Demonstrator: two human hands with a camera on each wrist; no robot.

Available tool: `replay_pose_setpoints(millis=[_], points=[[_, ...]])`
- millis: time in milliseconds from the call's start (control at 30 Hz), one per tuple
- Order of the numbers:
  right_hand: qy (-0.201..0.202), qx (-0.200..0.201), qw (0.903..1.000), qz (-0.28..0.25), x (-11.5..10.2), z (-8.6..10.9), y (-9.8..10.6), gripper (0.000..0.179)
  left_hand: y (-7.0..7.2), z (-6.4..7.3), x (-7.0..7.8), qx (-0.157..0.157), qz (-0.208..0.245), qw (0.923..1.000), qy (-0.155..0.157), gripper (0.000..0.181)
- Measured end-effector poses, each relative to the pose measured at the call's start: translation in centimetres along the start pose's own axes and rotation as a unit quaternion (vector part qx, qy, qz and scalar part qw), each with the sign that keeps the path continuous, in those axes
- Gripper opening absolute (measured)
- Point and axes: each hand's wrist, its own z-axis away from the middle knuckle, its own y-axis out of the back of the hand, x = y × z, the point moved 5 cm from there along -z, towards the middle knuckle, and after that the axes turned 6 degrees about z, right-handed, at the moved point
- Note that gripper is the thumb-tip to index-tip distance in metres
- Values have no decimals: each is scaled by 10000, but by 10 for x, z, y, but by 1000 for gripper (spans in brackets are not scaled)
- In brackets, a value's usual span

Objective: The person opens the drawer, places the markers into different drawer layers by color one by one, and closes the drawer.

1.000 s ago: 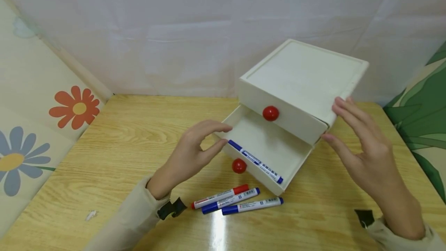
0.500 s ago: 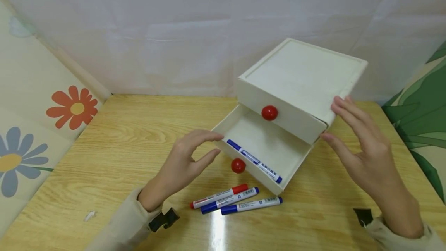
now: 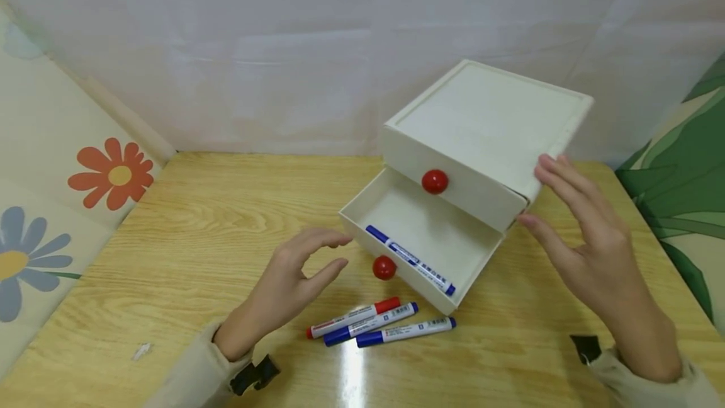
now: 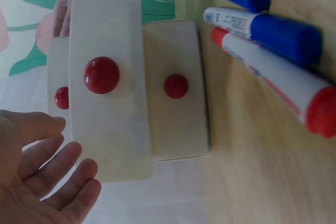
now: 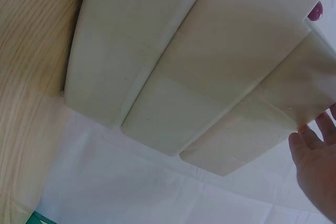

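A white drawer unit (image 3: 498,118) with red knobs stands at an angle on the table. Its middle drawer (image 3: 396,197) is pulled out, and a blue-capped marker (image 3: 410,259) lies along the inside of its front. Just left of the drawer front, my left hand (image 3: 283,279) is in the air, thumb and fingers apart, holding nothing. My right hand (image 3: 591,241) rests against the unit's right front corner, fingertips at the top edge and thumb lower at the side. In the left wrist view the drawer's red knob (image 4: 102,75) faces the camera, and the bottom drawer (image 4: 176,119) is closed.
In front of the unit lie a red marker (image 3: 354,318) and two blue ones, the nearer blue marker (image 3: 406,331) slightly apart. A small pale scrap (image 3: 143,350) is at the left of the wooden table (image 3: 226,206). A pale cloth (image 3: 272,80) hangs behind.
My left hand has let go of the drawer's front left corner and moved down and left, away from it. The right hand and the unit have stayed put.
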Motion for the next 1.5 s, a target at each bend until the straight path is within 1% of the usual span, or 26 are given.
replay_pose_setpoints(millis=[133,300,467,567,700,833,1100,1233,1500], points=[[-5,-2,10000,-28,0,0,-1,67,-2,7,-5,-80,14,9999,141,30],[-20,-9,10000,-13,-1,0,-1,67,-5,13,-8,-188,92,9994,276,29],[-40,-4,10000,21,-1,-1,-1,68,-10,19,-10,-444,246,9975,499,29],[-41,-6,10000,30,-1,-1,0,68,-13,24,-11,-566,362,9962,555,31],[-61,-47,9999,68,-1,-1,1,68,-19,30,-12,-693,467,9952,510,32],[-66,-96,9999,96,0,0,1,68,-23,36,-14,-806,509,9939,559,31],[-33,-81,10000,38,0,0,-1,67,-27,47,-16,-758,463,9950,459,30],[-62,-102,9999,75,1,0,-1,67,-29,50,-18,-796,492,9944,495,30],[-81,-78,9999,72,1,0,0,67,-31,54,-19,-1058,583,9905,651,29]])
